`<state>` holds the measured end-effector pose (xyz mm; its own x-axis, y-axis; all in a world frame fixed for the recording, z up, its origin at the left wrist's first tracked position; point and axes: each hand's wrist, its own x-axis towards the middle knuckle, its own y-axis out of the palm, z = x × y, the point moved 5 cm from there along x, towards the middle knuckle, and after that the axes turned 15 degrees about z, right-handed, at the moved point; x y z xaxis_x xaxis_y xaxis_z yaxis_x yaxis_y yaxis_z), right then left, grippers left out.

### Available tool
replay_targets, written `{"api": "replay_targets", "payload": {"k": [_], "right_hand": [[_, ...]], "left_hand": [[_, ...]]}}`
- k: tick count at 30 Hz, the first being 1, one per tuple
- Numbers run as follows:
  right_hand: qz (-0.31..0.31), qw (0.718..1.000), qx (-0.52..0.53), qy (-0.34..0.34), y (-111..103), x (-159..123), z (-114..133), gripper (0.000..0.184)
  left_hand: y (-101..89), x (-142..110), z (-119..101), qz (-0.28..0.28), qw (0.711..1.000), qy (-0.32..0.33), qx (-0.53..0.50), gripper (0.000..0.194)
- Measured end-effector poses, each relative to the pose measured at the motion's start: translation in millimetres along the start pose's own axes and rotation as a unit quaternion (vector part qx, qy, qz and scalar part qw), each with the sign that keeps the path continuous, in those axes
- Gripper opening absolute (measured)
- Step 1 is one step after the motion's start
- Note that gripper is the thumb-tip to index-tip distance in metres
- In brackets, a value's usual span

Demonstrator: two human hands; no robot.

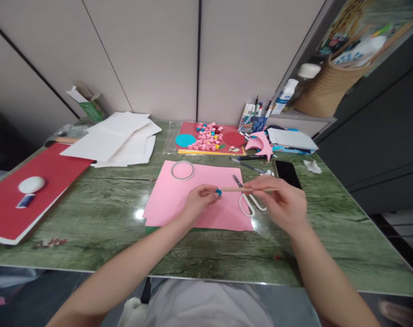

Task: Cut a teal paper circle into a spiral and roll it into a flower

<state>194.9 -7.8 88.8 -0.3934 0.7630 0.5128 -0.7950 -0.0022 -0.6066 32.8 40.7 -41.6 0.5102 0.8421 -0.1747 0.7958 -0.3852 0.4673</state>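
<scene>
My left hand (202, 200) pinches a small blue paper piece (219, 192) between thumb and fingertips, above a pink paper sheet (165, 195). My right hand (281, 200) is closed around a slim light-brown wooden stick (235, 189), held level. The stick's left tip meets or nearly meets the blue piece; contact is too small to tell. Beneath my right hand lie white-handled scissors (247, 206), with their blades partly behind the stick. A ring-shaped roll of tape (182, 170) rests on the upper part of the pink sheet.
Behind the sheet, many small pink pieces (208, 138) lie on a red sheet, between a blue disc (186, 140) and a red disc (234, 138). White papers (114, 136) and a red board (39, 181) are leftward. A phone (288, 174) lies right; markers (256, 111) stand behind.
</scene>
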Motion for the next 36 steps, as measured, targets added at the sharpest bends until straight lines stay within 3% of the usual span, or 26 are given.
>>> {"api": "replay_targets", "payload": {"k": [10,36], "right_hand": [[0.053,0.997,-0.051,-0.018,11.1,2.3,-0.4,0.014],[0.019,0.994,-0.103,0.022,7.0,0.8,-5.5,0.013]], "left_hand": [[3.3,-1.9,-3.3,0.002,1.000,-0.002,0.002,0.030],[1.7,-0.7,-1.0,0.003,0.999,0.017,-0.034,0.029]]}}
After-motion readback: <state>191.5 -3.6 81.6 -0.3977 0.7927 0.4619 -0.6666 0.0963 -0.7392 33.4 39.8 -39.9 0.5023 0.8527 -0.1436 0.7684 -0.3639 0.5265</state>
